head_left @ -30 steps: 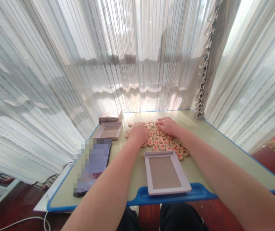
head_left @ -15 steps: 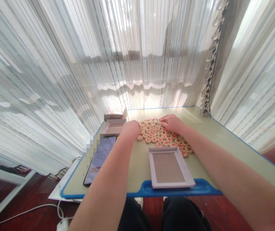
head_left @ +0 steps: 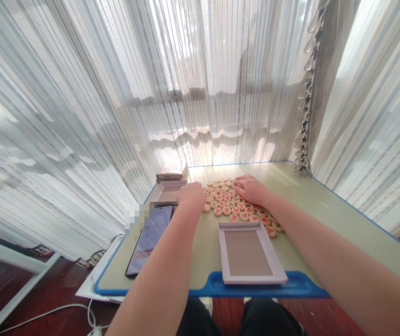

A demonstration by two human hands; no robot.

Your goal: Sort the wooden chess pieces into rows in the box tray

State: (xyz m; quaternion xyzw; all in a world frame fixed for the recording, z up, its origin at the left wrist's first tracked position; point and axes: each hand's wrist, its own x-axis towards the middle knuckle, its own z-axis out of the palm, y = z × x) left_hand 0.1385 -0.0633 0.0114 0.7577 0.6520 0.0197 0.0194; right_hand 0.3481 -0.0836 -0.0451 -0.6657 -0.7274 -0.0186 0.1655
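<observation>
Many round wooden Chinese chess pieces (head_left: 226, 204), some marked in red or black and some with blank faces up, lie in a flat cluster on the pale green table (head_left: 326, 224). My right hand (head_left: 251, 189) rests over the far right part of the cluster, its fingers stretched out and apart. At the cluster's left edge is my left hand (head_left: 191, 193), beside a shallow box part (head_left: 158, 196). Its fingers are turned away and hidden, so what they hold, if anything, does not show. Near me lies an open, shallow white-rimmed box (head_left: 223, 254).
A phone (head_left: 149, 242) with a lit screen lies left of my left forearm. Behind the box part sits a closed flat box (head_left: 172, 171). The table has a blue rim with a molded tray (head_left: 305, 284) in front. Sheer curtains (head_left: 217, 112) hang behind it.
The view has shifted slightly, so the table sits lower in the picture. My left hand has moved a little left from the pieces, toward the box part. My right-hand fingers are spread more.
</observation>
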